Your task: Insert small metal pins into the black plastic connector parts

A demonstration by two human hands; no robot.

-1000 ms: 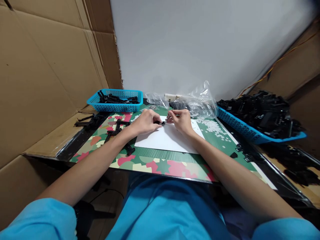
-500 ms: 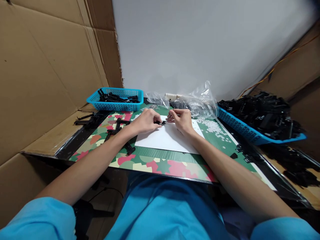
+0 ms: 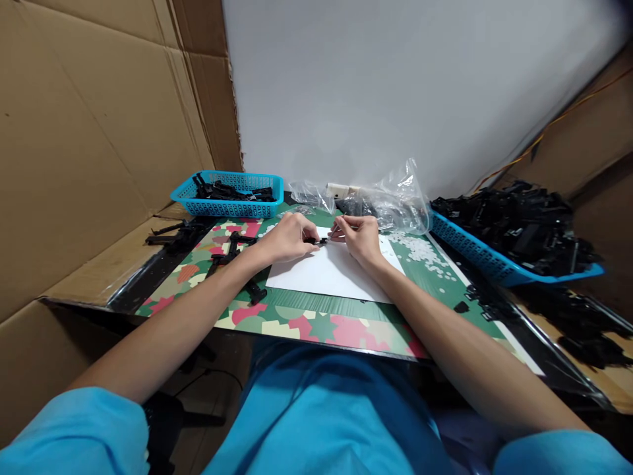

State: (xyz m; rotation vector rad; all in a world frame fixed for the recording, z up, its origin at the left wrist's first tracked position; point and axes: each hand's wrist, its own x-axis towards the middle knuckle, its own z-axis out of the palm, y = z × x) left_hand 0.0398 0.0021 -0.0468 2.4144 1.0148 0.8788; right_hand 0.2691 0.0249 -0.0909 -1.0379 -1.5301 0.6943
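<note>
Over the white sheet point(image 3: 331, 276), my left hand point(image 3: 291, 239) pinches a small black plastic part point(image 3: 320, 241) between thumb and fingers. The part's right end sticks out past my fingertips; the rest is hidden. My right hand point(image 3: 360, 236) is closed on thin metal tweezers point(image 3: 333, 231), whose tips point toward the part. Whether the tips touch it, I cannot tell. Several more black plastic parts point(image 3: 233, 247) lie left of the sheet, partly under my left forearm. Small whitish discs point(image 3: 420, 251) are scattered to the right of my right hand.
A blue basket point(image 3: 222, 210) with black parts stands at the back left. Another blue basket point(image 3: 475, 249), heaped with black parts, stands on the right. Clear plastic bags point(image 3: 395, 201) lie at the back. Cardboard point(image 3: 109, 112) walls the left side.
Both hands keep nearly the same place and grip. Only a slight shift of the whole view shows; nothing was taken up or let go.
</note>
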